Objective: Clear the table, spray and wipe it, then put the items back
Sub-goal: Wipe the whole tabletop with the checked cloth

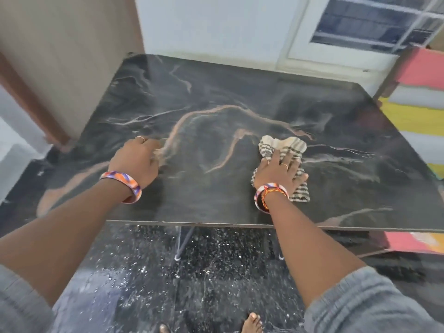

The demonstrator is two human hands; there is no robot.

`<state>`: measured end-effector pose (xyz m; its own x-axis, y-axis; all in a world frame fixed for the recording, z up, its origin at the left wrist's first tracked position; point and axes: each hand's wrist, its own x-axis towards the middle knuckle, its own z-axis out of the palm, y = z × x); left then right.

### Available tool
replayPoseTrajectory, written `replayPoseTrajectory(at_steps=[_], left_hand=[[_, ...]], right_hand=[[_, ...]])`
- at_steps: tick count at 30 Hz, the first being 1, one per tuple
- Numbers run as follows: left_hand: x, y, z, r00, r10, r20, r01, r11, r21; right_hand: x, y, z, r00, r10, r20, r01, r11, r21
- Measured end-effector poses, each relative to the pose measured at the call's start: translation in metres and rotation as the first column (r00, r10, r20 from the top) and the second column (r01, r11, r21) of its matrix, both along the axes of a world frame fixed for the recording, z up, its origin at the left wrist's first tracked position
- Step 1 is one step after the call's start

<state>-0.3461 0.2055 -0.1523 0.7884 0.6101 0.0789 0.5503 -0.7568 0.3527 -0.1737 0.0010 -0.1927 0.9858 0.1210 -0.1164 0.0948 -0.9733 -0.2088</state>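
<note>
A dark marble-patterned table [216, 97] with pale and copper veins fills the middle of the view. My right hand [280, 173] lies flat on a crumpled cream cloth with black stripes [283, 145], pressing it against the tabletop right of centre. My left hand [137, 157] rests on the bare tabletop left of centre, fingers slightly apart, holding nothing. Both wrists wear orange and purple bangles. A faint misty haze shows on the far left part of the surface.
A wooden cabinet [60, 56] stands at the table's left side. A white wall and a window [372, 20] are behind it. Pink, white and yellow stacked items [418, 92] sit at the right. The black speckled floor [192, 272] and my bare toes are below the near edge.
</note>
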Motion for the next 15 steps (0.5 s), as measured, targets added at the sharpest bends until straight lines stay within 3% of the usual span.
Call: replayPoseTrajectory(at_steps=[5, 9, 12, 15], left_hand=[[-0.062, 0.049, -0.001, 0.993, 0.113, -0.019, -0.113, 0.993, 0.021], [-0.101, 0.080, -0.004, 0.975, 0.219, -0.043, -0.218, 0.975, 0.038], [-0.116, 0.094, -0.010, 0.966, 0.258, -0.005, -0.257, 0.965, 0.048], [-0.131, 0.105, -0.012, 0.942, 0.327, 0.072, -0.329, 0.944, 0.016]], right_hand=[[-0.021, 0.092, 0.001, 0.981, 0.194, 0.001, -0.194, 0.980, 0.033], [-0.055, 0.176, 0.002, 0.897, 0.441, 0.002, -0.440, 0.896, 0.061], [-0.093, 0.228, -0.001, 0.767, 0.640, 0.042, -0.642, 0.764, 0.066], [-0.136, 0.256, 0.000, 0.554, 0.830, 0.057, -0.832, 0.553, 0.043]])
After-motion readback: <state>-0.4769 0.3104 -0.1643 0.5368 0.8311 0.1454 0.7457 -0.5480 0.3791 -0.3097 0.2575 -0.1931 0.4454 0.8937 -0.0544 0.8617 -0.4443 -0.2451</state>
